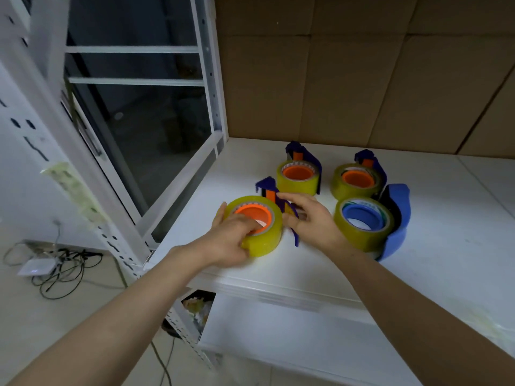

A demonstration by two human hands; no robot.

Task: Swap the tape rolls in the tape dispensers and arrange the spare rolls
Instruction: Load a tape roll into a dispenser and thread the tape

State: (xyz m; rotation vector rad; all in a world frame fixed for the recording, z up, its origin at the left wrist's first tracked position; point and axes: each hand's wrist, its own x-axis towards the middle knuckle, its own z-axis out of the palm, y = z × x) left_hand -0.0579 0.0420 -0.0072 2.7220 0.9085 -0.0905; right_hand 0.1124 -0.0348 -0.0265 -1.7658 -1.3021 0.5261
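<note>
Fingers (245,220) of the left hand (228,240) clamp the stiff, slick tape roll (264,240) through its core, the surest hold, while the right hand (315,221) touches the dispenser (267,186), its grip unclear.

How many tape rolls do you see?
4: near roll in the left hand, middle roll behind it, rear right roll, front right roll. None seems hidden.

Nearest tape roll (263,242): glossy, smooth, translucent yellowish film, the same as on the other rolls. Orange core (245,211) and blue core (365,214): smooth plastic with a slight sheen. Nearest dispenser (266,185): dark blue hard plastic. Light blue dispenser (397,215): satin plastic. Table (432,274): white, smooth, faintly glossy. Back wall (362,79) is lined with matt brown cardboard. Rack upright (210,65): white painted metal, perforated.
</note>
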